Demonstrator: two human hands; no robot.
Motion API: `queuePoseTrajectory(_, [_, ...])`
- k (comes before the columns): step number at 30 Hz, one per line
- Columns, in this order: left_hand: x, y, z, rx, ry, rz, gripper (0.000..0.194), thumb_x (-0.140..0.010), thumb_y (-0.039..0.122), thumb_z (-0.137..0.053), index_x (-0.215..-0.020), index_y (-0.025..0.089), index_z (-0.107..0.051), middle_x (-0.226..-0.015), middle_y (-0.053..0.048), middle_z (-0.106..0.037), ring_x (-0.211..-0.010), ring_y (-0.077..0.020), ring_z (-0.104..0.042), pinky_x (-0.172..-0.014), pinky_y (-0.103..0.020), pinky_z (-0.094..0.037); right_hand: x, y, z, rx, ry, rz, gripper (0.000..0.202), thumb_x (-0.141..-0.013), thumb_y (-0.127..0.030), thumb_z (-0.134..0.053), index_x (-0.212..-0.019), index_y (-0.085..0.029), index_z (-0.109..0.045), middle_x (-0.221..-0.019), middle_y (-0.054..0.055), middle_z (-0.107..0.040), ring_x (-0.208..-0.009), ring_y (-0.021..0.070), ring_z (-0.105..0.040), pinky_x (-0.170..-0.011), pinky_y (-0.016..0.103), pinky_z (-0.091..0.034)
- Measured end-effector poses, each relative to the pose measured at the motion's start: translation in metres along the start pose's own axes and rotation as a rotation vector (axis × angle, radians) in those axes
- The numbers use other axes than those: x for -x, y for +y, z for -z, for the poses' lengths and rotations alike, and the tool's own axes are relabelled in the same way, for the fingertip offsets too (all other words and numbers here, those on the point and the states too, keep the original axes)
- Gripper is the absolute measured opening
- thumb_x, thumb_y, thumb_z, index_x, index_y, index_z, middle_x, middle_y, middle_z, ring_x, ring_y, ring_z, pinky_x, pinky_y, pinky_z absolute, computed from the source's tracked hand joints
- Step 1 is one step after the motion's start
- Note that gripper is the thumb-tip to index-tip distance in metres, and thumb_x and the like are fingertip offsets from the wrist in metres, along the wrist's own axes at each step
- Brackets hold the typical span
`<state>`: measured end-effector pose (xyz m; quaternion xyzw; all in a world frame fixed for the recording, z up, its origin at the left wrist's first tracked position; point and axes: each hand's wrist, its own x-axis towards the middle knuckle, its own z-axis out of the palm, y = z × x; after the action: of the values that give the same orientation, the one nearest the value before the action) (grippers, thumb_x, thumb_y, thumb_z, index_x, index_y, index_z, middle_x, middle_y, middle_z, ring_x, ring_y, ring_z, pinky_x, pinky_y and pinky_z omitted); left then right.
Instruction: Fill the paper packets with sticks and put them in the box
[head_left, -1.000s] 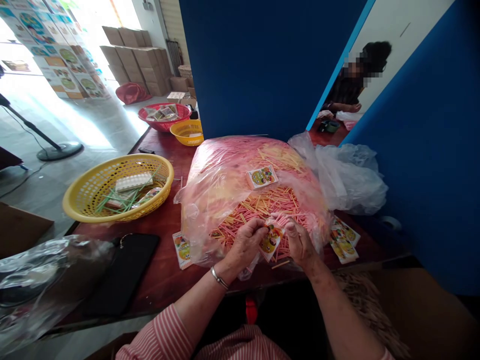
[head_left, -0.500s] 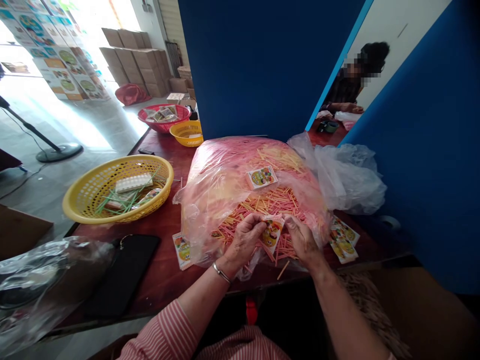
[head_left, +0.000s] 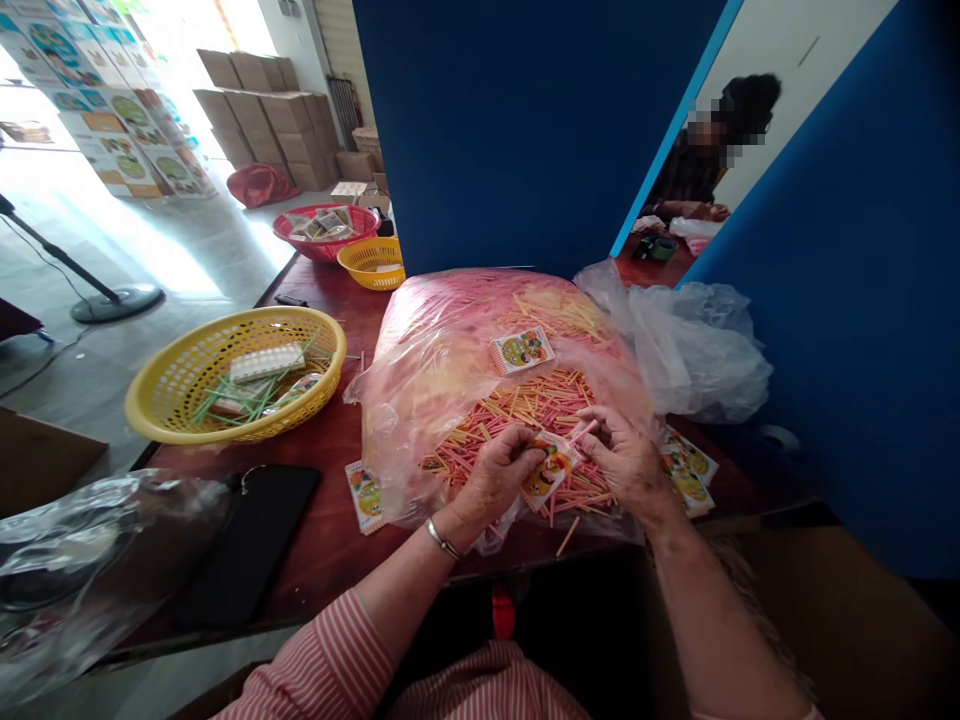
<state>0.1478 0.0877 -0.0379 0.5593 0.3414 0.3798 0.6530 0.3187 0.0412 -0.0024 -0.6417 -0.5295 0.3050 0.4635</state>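
Pinching printed white rectangular packet (head_left: 552, 474): left hand (head_left: 495, 474). Right hand (head_left: 631, 464): fingertips closed on thin pink stick (head_left: 585, 431). Insertion appears unfinished.

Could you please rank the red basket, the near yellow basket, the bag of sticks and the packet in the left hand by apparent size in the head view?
1. Bag of sticks
2. Near yellow basket
3. Red basket
4. Packet in the left hand

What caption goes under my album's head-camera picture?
Left hand grips a printed packet; right hand pinches a pink stick.
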Motion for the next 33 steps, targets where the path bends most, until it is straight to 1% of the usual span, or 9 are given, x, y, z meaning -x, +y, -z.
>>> queuePoseTrajectory(4, [0.003, 0.006, 0.003, -0.309, 0.020, -0.110, 0.007, -0.080, 0.023, -0.057, -0.075, 0.018, -0.058, -0.069, 0.002, -0.059, -0.061, -0.0089, -0.052, -0.060, -0.020, -0.043, 0.007, -0.019, 0.006, -0.088, -0.093, 0.003, 0.020, -0.078, -0.022, -0.057, -0.099, -0.022, -0.058, -0.092, 0.002, -0.063, -0.081, 0.0152, -0.061, -0.075, 0.029, -0.050])
queuePoseTrajectory(8, [0.006, 0.016, 0.005, -0.493, 0.033, -0.210, 0.009, -0.082, 0.021, -0.054, -0.075, 0.019, -0.059, -0.067, 0.002, -0.060, -0.060, -0.0090, -0.052, -0.062, -0.021, -0.042, 0.011, -0.034, 0.012, 0.009, -0.211, 0.187, 0.017, -0.080, -0.020, -0.058, -0.097, -0.022, -0.062, -0.100, 0.004, -0.060, -0.095, 0.0176, -0.058, -0.083, 0.031, -0.048])
queuePoseTrajectory(15, [0.010, 0.013, 0.005, -0.503, 0.062, -0.225, 0.014, -0.087, 0.025, -0.048, -0.078, 0.019, -0.059, -0.071, 0.002, -0.061, -0.063, -0.0096, -0.054, -0.063, -0.021, -0.043, 0.022, -0.024, -0.008, -0.035, 0.028, 0.391, 0.016, -0.084, -0.019, -0.055, -0.096, -0.024, -0.065, -0.097, 0.004, -0.062, -0.098, 0.0188, -0.057, -0.089, 0.034, -0.046])
queuePoseTrajectory(17, [0.012, 0.012, 0.004, -0.490, 0.072, -0.199, 0.016, -0.087, 0.026, -0.048, -0.076, 0.019, -0.058, -0.069, 0.002, -0.059, -0.063, -0.0095, -0.052, -0.063, -0.021, -0.042, 0.026, -0.019, -0.016, -0.123, 0.086, 0.329, 0.016, -0.085, -0.021, -0.054, -0.097, -0.024, -0.065, -0.093, 0.003, -0.062, -0.091, 0.0178, -0.058, -0.083, 0.033, -0.048])
queuePoseTrajectory(21, [0.014, 0.011, 0.002, -0.311, 0.083, -0.017, 0.018, -0.085, 0.030, -0.049, -0.071, 0.018, -0.052, -0.063, 0.003, -0.053, -0.056, -0.0086, -0.048, -0.055, -0.020, -0.039, 0.027, -0.017, -0.024, -0.359, 0.121, 0.019, 0.027, -0.081, -0.026, -0.058, -0.107, -0.024, -0.063, -0.081, 0.000, -0.061, -0.071, 0.0129, -0.057, -0.066, 0.027, -0.050])
queuePoseTrajectory(23, [0.015, 0.011, 0.002, -0.133, 0.031, 0.093, 0.017, -0.082, 0.032, -0.052, -0.072, 0.018, -0.049, -0.062, 0.004, -0.052, -0.053, -0.0083, -0.048, -0.050, -0.020, -0.039, 0.023, -0.017, -0.024, -0.433, 0.160, -0.124, 0.027, -0.074, -0.025, -0.062, -0.100, -0.021, -0.066, -0.075, -0.001, -0.060, -0.060, 0.0101, -0.053, -0.055, 0.023, -0.047])
queuePoseTrajectory(26, [0.014, 0.007, 0.003, 0.042, -0.017, 0.152, 0.020, -0.076, 0.032, -0.061, -0.072, 0.017, -0.047, -0.061, 0.004, -0.052, -0.052, -0.0084, -0.050, -0.049, -0.019, -0.038, 0.018, -0.017, -0.019, -0.513, 0.200, -0.287, 0.020, -0.064, -0.022, -0.066, -0.083, -0.018, -0.069, -0.070, 0.000, -0.062, -0.054, 0.0088, -0.050, -0.046, 0.020, -0.043])
queuePoseTrajectory(29, [0.011, 0.001, 0.004, 0.126, 0.007, 0.167, 0.024, -0.069, 0.028, -0.068, -0.075, 0.017, -0.048, -0.063, 0.004, -0.054, -0.054, -0.0083, -0.052, -0.053, -0.020, -0.040, 0.017, -0.017, -0.015, -0.579, 0.130, -0.327, 0.015, -0.063, -0.022, -0.066, -0.077, -0.018, -0.069, -0.072, 0.002, -0.065, -0.059, 0.0118, -0.056, -0.052, 0.024, -0.048])
queuePoseTrajectory(33, [0.009, -0.002, 0.003, 0.164, 0.049, 0.198, 0.025, -0.064, 0.025, -0.071, -0.078, 0.016, -0.052, -0.067, 0.003, -0.058, -0.057, -0.0084, -0.053, -0.055, -0.021, -0.042, 0.022, -0.018, -0.018, -0.619, -0.022, -0.232, 0.017, -0.070, -0.023, -0.066, -0.087, -0.022, -0.069, -0.084, 0.002, -0.068, -0.077, 0.0151, -0.063, -0.073, 0.030, -0.052])
